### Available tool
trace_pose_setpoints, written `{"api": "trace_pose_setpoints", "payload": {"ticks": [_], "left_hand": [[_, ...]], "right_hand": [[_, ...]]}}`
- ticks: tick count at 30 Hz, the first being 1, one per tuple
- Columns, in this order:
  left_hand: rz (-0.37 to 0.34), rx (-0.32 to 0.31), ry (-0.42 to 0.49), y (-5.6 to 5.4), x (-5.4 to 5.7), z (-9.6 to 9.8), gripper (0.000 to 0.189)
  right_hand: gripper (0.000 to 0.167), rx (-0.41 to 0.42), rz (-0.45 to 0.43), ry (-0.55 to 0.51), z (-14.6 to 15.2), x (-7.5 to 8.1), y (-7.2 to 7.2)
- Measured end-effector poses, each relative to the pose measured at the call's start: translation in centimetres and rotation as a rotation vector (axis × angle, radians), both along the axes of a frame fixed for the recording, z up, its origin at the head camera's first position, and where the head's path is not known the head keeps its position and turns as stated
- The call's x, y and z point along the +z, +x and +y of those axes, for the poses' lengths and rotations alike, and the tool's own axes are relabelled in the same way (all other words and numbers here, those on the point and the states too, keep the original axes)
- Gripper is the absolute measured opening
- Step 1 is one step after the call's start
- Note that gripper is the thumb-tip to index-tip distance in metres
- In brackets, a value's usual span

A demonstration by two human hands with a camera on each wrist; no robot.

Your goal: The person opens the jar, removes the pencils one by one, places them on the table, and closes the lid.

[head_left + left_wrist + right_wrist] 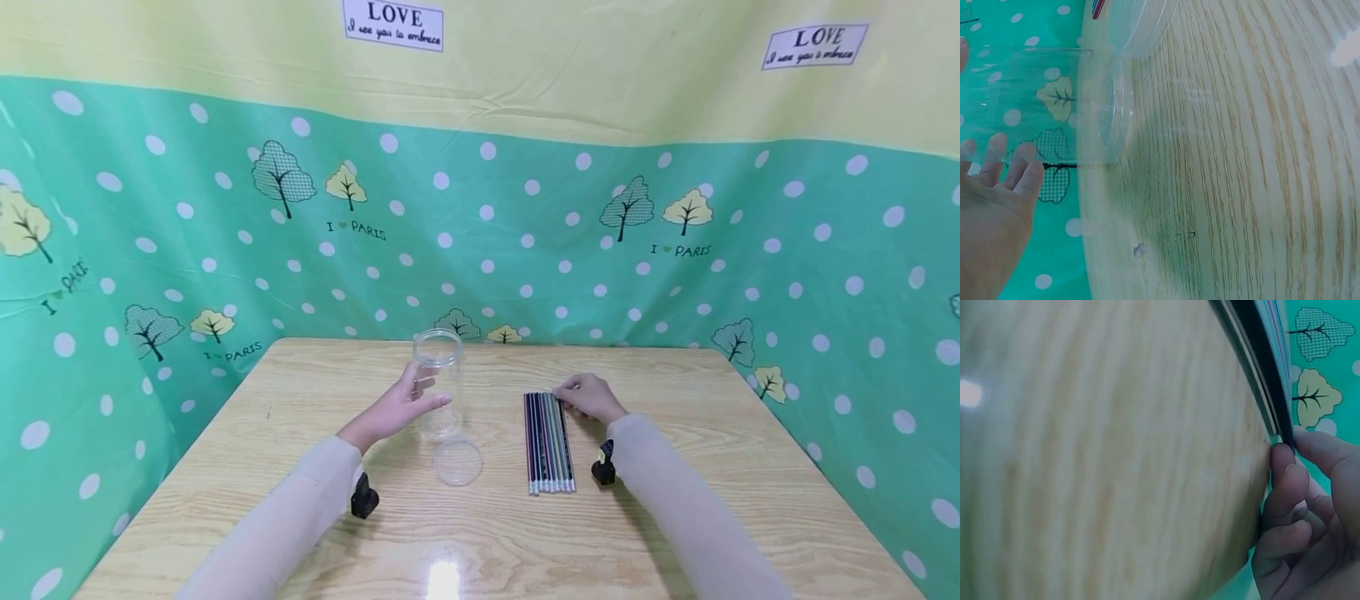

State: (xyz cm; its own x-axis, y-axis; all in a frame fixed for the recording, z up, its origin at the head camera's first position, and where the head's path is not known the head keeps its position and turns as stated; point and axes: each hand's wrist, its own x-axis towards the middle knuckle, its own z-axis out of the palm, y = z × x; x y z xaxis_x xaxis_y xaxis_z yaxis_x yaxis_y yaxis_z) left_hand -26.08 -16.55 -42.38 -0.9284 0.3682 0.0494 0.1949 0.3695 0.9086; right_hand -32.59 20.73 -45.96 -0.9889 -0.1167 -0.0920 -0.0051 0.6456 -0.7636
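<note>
An upright clear plastic jar (447,387) stands on the wooden table, its open rim on top. My left hand (401,404) holds it from the left, the thumb in front and the fingers on the far side; in the left wrist view fingertips (1022,153) lie along its wall. A round clear lid (458,462) lies flat just in front of the jar. To the right is a row of pencils (547,442), eraser ends facing me. At the row's far right corner my right hand (588,396) pinches the end of a dark pencil (1260,350) between thumb and finger.
The light wood table (300,467) ends at the back against a green dotted curtain (487,237). Dark wrist cameras (364,497) are strapped at both sleeves. A bright glare spot (443,577) shines on the near table surface.
</note>
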Motion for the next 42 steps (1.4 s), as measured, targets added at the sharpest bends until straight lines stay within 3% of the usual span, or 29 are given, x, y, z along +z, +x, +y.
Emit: {"api": "trace_pose_setpoints", "payload": {"ticks": [25, 42], "left_hand": [[0.007, 0.01, -0.009, 0.0, 0.1, 0.0, 0.081], [0.012, 0.006, -0.011, -0.1, 0.0, 0.1, 0.087]], "right_hand": [[0.025, -0.001, 0.011, 0.002, -0.2, 0.1, 0.1], [0.031, 0.027, 0.054, 0.01, -0.4, 1.9, 0.9]]}}
